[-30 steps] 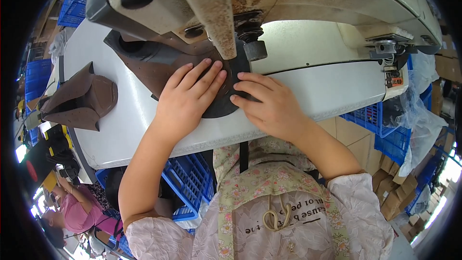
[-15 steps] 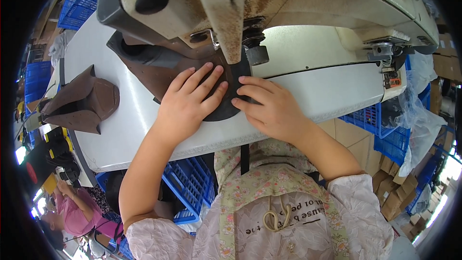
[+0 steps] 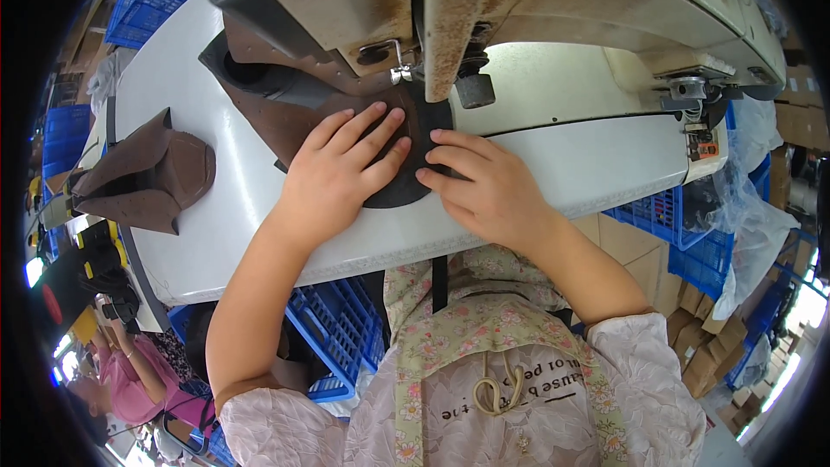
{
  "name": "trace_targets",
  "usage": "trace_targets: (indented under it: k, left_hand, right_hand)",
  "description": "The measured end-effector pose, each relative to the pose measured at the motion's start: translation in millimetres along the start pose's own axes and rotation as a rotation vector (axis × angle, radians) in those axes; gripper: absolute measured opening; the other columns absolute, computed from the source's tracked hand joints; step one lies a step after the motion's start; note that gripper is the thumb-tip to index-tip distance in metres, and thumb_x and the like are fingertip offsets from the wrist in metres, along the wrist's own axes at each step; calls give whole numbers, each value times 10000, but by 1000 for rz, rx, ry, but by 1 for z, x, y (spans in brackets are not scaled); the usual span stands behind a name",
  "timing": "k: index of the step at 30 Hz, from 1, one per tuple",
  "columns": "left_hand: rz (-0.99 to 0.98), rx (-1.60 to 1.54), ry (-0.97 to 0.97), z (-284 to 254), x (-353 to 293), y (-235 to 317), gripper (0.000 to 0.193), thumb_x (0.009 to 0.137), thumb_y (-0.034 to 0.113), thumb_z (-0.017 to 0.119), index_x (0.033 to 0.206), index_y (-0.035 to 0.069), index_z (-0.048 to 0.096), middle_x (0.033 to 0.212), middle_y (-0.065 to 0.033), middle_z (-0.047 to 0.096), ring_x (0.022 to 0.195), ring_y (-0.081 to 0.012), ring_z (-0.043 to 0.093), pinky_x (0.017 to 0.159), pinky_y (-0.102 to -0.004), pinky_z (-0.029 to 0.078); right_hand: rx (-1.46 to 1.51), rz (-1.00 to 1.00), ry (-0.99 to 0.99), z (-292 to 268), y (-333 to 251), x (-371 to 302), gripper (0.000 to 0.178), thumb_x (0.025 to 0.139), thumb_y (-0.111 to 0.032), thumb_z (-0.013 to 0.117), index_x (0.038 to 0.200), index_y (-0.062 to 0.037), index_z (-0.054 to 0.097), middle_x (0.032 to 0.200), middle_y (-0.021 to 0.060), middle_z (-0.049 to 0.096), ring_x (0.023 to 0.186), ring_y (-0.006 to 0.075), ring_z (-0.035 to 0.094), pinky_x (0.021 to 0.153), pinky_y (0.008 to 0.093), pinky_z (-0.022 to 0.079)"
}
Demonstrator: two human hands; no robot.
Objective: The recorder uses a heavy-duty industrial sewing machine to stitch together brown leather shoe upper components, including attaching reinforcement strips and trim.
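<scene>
A brown shoe upper (image 3: pixel 275 128) with a dark lining and a black rounded border lies on the white table of a sewing machine (image 3: pixel 445 30), its rounded part by the presser foot. My left hand (image 3: pixel 328 175) rests flat on the brown material, fingers spread and pointing toward the machine's needle area. From the other side, my right hand (image 3: pixel 493 186) touches the black border with its fingertips, the fingers apart. Part of the upper is hidden beneath my hands and the machine head. To the left a second brown upper (image 3: pixel 177 175) lies on the table.
The machine's thick arm spans the far side above the work. Blue plastic crates (image 3: pixel 341 329) stand below the table's front edge and at both sides. Cardboard boxes (image 3: pixel 713 350) and clear plastic sheeting (image 3: pixel 748 233) are at right. Another person (image 3: pixel 143 372) sits at lower left.
The machine appears shifted slightly right and up in view. My hands stay on the upper with almost the same finger positions; the upper has turned a little.
</scene>
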State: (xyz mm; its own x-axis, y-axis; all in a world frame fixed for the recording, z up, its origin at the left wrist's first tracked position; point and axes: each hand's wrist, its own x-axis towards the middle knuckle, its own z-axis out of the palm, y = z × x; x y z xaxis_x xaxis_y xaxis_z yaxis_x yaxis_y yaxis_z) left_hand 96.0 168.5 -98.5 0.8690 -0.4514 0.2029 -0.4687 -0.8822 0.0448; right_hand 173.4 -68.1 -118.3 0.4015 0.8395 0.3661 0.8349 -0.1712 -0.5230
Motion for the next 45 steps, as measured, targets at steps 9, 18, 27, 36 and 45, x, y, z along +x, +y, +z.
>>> trace_targets:
  k: [9, 18, 27, 36, 45]
  left_hand:
    - [37, -17, 59, -1, 6, -20, 431, 773, 97, 605, 1198, 133, 663, 1357, -70, 612, 1165, -279, 589, 1053, -439, 450]
    - [75, -16, 129, 0, 13, -38, 427, 736, 98, 622, 1152, 147, 703, 1117, -39, 632, 1109, -271, 594, 1005, -423, 480]
    - [25, 11, 86, 1, 17, -41, 394, 773, 92, 615, 1158, 135, 689, 1193, -26, 628, 1156, -233, 575, 1060, -415, 449]
    - [-18, -6, 80, 4, 22, -43, 413, 784, 96, 605, 1188, 81, 689, 1157, -27, 640, 1143, -238, 575, 1050, -405, 463]
    - [-4, -115, 21, -1, 14, -51, 411, 737, 8, 631, 1140, 63, 696, 1253, -78, 660, 1178, -307, 602, 1044, -441, 493]
  right_hand:
    - [-62, -11, 5, 7, 2, 13, 268, 783, -105, 694, 1047, -68, 721, 1132, 82, 636, 1214, 281, 578, 923, 400, 530]
    - [-82, -5, 70, 15, 9, 25, 229, 799, -95, 697, 1024, -92, 740, 1113, 71, 642, 1152, 273, 610, 873, 393, 550]
    - [-69, 78, 65, 11, 15, 31, 302, 766, -22, 711, 1058, -91, 746, 1085, 75, 638, 1175, 292, 618, 854, 418, 551]
    - [-94, 64, 91, 7, 20, 38, 300, 778, -55, 723, 1075, -91, 737, 1075, 65, 644, 1029, 258, 676, 711, 398, 561]
    - [-109, 85, 75, -3, 14, 42, 263, 778, -97, 702, 1035, -59, 742, 1051, 87, 656, 1061, 298, 581, 929, 450, 460]
